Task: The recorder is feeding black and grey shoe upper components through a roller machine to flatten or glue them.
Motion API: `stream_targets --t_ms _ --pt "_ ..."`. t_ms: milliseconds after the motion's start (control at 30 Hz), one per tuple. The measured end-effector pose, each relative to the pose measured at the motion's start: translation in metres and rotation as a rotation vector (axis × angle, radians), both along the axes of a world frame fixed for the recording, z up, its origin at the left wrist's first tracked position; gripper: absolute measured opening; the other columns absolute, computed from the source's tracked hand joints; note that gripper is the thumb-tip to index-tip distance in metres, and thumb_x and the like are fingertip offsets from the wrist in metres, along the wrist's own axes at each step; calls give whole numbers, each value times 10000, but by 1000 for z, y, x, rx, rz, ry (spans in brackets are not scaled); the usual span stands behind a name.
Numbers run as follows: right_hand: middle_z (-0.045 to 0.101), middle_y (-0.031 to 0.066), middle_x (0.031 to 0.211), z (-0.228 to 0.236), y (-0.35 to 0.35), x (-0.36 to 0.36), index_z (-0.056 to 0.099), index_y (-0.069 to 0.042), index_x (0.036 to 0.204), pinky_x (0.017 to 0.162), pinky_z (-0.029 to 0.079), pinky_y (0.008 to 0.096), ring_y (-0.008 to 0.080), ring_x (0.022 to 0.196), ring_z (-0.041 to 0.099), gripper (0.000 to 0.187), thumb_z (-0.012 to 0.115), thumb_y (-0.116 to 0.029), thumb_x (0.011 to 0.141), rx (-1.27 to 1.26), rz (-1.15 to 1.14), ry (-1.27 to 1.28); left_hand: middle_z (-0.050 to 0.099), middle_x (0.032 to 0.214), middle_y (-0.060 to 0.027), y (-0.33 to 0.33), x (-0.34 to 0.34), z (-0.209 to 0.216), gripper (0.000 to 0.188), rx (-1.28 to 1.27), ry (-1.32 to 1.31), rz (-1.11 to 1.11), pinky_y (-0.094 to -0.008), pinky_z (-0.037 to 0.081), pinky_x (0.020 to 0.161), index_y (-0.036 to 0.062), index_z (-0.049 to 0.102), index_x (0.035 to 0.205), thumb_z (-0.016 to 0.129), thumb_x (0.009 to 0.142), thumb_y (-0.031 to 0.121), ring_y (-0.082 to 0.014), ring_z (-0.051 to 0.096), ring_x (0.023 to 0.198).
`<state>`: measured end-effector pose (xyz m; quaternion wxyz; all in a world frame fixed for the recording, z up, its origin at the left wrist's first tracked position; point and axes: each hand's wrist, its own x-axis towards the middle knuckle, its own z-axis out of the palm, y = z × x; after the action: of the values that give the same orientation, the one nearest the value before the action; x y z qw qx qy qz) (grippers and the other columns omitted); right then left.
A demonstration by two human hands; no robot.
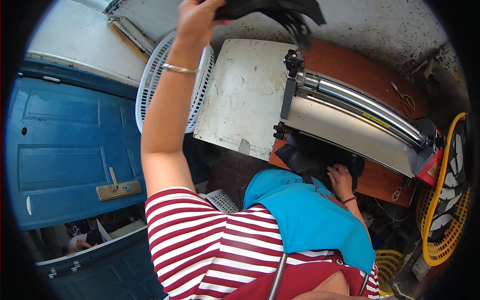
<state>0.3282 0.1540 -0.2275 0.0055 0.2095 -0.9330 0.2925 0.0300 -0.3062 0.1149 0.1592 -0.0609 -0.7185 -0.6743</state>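
My left hand (195, 22) is raised far up at the top edge, over the white basket. It is closed on a bundle of floppy black pieces (280, 9) that fan out to the right; part of the bundle is cut off by the frame. Low by my lap, my right hand (342, 181) has its fingers curled onto black flat pieces (312, 154). These pieces lie at the front of a roller machine (350, 125) with a shiny metal roller and a black knob. Some of my right fingertips are hidden against the dark material.
The machine stands on a red-brown wooden table (345, 60), with orange-handled scissors (407, 104) behind it. To its left are a worn white board (245, 95) and a white plastic basket (146, 100). A yellow basket (431, 250) holds black and grey pieces. A blue door (65, 135) stands at left.
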Motion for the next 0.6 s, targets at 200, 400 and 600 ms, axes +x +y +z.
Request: stream_targets --t_ms 200,400,600 --pt "641 88 964 -2 -6 2 751 -99 1026 728 529 425 304 868 635 191 752 -97 835 -9 -5 65 718 930 -92 -130 84 -1 162 -639 202 621 -364 598 599 32 713 983 735 826 66 -188 698 718" --pt "640 90 948 11 -7 -1 746 -108 1023 711 529 422 309 863 633 194 749 -79 831 -30 -19 111 742 1038 -161 -276 160 -173 237 -1136 -406 378 -427 544 901 95 768 1015 679 800 136 -375 694 1010" --pt "642 91 952 44 -9 -1 737 -110 1028 692 524 427 315 840 634 234 756 -63 800 -20 30 154 718 1180 -170 -208 174 -255 359 -1107 -521 461 -447 529 961 117 743 1174 686 833 212 -371 673 1108"
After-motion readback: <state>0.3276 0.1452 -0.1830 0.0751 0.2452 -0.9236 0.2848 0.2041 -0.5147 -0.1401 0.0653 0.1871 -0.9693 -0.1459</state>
